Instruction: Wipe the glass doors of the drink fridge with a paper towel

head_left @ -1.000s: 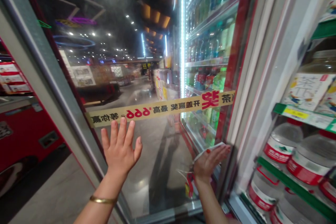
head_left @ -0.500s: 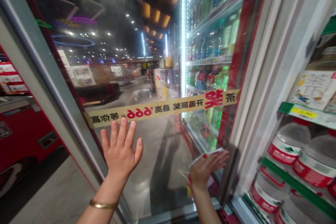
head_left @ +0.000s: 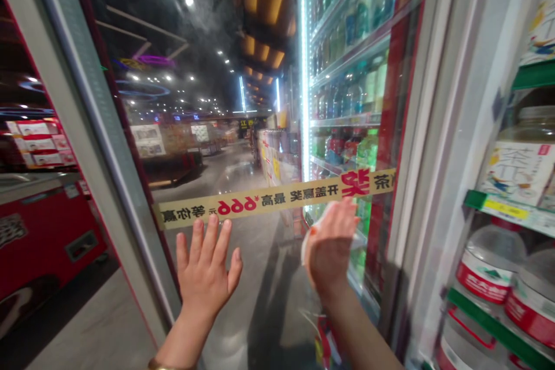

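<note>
My left hand point(head_left: 207, 280) lies flat with fingers spread against a glass cooler door point(head_left: 255, 312), just below a yellow promotional strip point(head_left: 277, 203) on the glass. My right hand point(head_left: 333, 245) presses a white cloth point(head_left: 309, 250) to the same pane, and the strip's right part runs just above the fingertips. Most of the cloth is hidden under my palm. A gold bangle point(head_left: 162, 365) sits at the bottom edge on my left wrist.
A grey metal door frame point(head_left: 89, 127) runs along the left of the glass. Shelves of water bottles point(head_left: 489, 266) and boxed tea bottles point(head_left: 518, 170) stand at right. A red cabinet point(head_left: 39, 231) stands at far left, and a polished hall stretches behind.
My right hand has slid up the glass with the cloth, from low by the door edge to just under the strip. My left hand stays nearly still, and the view has shifted slightly.
</note>
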The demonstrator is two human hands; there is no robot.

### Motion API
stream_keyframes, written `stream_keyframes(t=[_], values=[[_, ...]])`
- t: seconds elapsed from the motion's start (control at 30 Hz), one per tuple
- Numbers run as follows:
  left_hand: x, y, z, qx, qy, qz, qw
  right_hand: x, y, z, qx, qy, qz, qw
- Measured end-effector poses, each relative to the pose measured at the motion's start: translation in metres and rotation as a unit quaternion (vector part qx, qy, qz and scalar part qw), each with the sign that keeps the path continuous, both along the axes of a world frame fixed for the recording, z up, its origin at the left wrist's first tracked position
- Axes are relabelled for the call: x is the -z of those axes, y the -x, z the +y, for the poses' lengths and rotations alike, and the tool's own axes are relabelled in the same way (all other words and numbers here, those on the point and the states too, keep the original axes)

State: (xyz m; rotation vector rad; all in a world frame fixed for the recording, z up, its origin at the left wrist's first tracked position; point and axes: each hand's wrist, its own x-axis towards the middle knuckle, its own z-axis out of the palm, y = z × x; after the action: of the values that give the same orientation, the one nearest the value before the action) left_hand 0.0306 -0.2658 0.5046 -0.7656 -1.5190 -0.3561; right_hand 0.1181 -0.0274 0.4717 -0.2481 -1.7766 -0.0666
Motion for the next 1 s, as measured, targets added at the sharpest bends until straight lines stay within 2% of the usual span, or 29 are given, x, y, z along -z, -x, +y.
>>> stream_keyframes(t=[0.07, 0.1, 0.17, 0.23, 0.27, 0.3, 0.33, 0.37, 0.43, 0.5, 0.53, 0.57, 0.6, 0.63, 0.7, 0.73, 0.77, 0.8, 0.83, 0.87, 0.93, 0.97, 1.0], values=[[0.001, 0.000, 0.001, 0.004, -0.005, 0.002, 1.000, -0.005, 0.006, -0.021, -0.064, -0.143, -0.025, 0.987], [0.001, 0.000, 0.001, 0.006, -0.008, 0.001, 1.000, -0.008, 0.006, -0.022, -0.083, -0.193, -0.023, 0.978], [0.002, 0.000, 0.003, 0.009, -0.013, -0.004, 1.000, -0.025, 0.000, 0.001, -0.093, -0.224, -0.023, 0.970], [0.003, 0.001, 0.004, 0.013, -0.016, -0.006, 1.000, -0.058, -0.008, 0.042, -0.057, -0.169, -0.003, 0.984], [0.003, 0.001, 0.004, 0.014, -0.017, -0.003, 1.000, -0.078, -0.010, 0.060, -0.014, -0.099, 0.041, 0.994], [0.003, 0.001, 0.005, 0.015, -0.019, 0.000, 1.000, -0.095, -0.010, 0.071, 0.012, -0.041, 0.087, 0.995], [0.003, 0.001, 0.005, 0.015, -0.022, 0.001, 1.000, -0.109, -0.010, 0.075, 0.017, -0.012, 0.118, 0.993], [0.003, 0.001, 0.005, 0.014, -0.026, 0.000, 1.000, -0.116, -0.008, 0.070, -0.001, -0.037, 0.117, 0.992], [0.003, 0.001, 0.005, 0.014, -0.029, -0.007, 0.999, -0.116, -0.005, 0.042, -0.078, -0.176, 0.067, 0.979], [0.004, 0.001, 0.005, 0.017, -0.030, -0.011, 0.999, -0.111, -0.003, 0.015, -0.149, -0.327, 0.004, 0.933], [0.004, 0.001, 0.005, 0.018, -0.029, -0.012, 0.999, -0.114, -0.002, 0.009, -0.165, -0.368, -0.013, 0.915], [0.004, 0.001, 0.005, 0.019, -0.027, -0.013, 0.999, -0.124, -0.002, 0.009, -0.169, -0.383, -0.019, 0.908], [0.004, 0.001, 0.005, 0.020, -0.026, -0.014, 0.999, -0.139, -0.002, 0.016, -0.166, -0.381, -0.021, 0.909], [0.005, 0.002, 0.005, 0.021, -0.026, -0.015, 0.999, -0.161, -0.002, 0.026, -0.153, -0.353, -0.014, 0.923], [0.005, 0.002, 0.006, 0.020, -0.028, -0.012, 0.999, -0.206, 0.001, 0.047, -0.109, -0.240, 0.029, 0.964], [0.006, 0.001, 0.006, 0.019, -0.031, -0.011, 0.999, -0.223, 0.004, 0.052, -0.079, -0.159, 0.065, 0.982], [0.006, 0.001, 0.005, 0.018, -0.033, -0.011, 0.999, -0.233, 0.007, 0.052, -0.064, -0.113, 0.092, 0.987], [0.006, 0.001, 0.005, 0.018, -0.033, -0.012, 0.999, -0.235, 0.010, 0.047, -0.064, -0.101, 0.103, 0.987], [0.006, 0.000, 0.005, 0.020, -0.031, -0.014, 0.999, -0.229, 0.012, 0.038, -0.088, -0.137, 0.090, 0.982], [0.006, 0.000, 0.005, 0.023, -0.030, -0.015, 0.999, -0.219, 0.014, 0.026, -0.130, -0.211, 0.056, 0.967], [0.007, -0.001, 0.004, 0.027, -0.028, -0.015, 0.999, -0.197, 0.015, 0.008, -0.217, -0.365, -0.034, 0.904], [0.007, -0.001, 0.004, 0.027, -0.028, -0.015, 0.999, -0.193, 0.014, 0.006, -0.247, -0.421, -0.069, 0.870], [0.007, -0.002, 0.004, 0.025, -0.030, -0.016, 0.999, -0.196, 0.011, 0.010, -0.257, -0.452, -0.086, 0.850]])
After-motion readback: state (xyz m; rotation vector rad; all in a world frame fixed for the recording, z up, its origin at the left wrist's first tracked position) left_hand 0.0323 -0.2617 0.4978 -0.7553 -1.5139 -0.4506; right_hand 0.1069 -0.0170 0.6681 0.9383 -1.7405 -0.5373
